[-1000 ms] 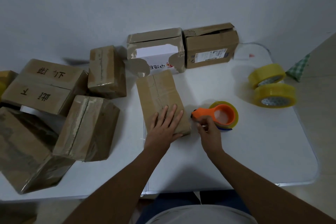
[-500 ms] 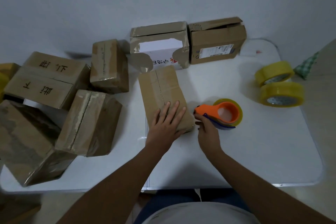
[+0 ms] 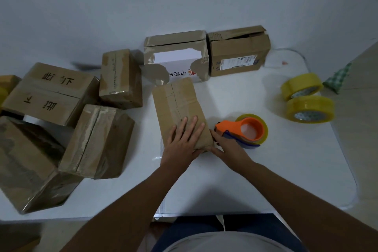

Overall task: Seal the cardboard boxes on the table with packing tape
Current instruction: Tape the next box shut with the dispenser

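The white table (image 3: 276, 174) is seen from above; its near edge runs just in front of the person and its right edge curves away at the rounded corner. Bare surface is left in front of and to the right of the hands, while the left part is crowded. The small cardboard box (image 3: 180, 108) is laid flat near the middle of the table, its long axis running from the person toward the wall, slightly tilted to the left at the far end. The left hand (image 3: 184, 141) is pressed flat on its near end with straight fingers. The right hand (image 3: 227, 149) is placed at the near right corner of the box, fingers stretched against it, nothing being gripped. The orange tape dispenser (image 3: 243, 131) is lying just beside this hand. Two yellow tape rolls (image 3: 306, 100) are kept near the right edge. Behind the box a torn box (image 3: 176, 55) and a labelled box (image 3: 237, 53) are standing against the wall, and a pile of boxes (image 3: 61, 112) is blocking the left side
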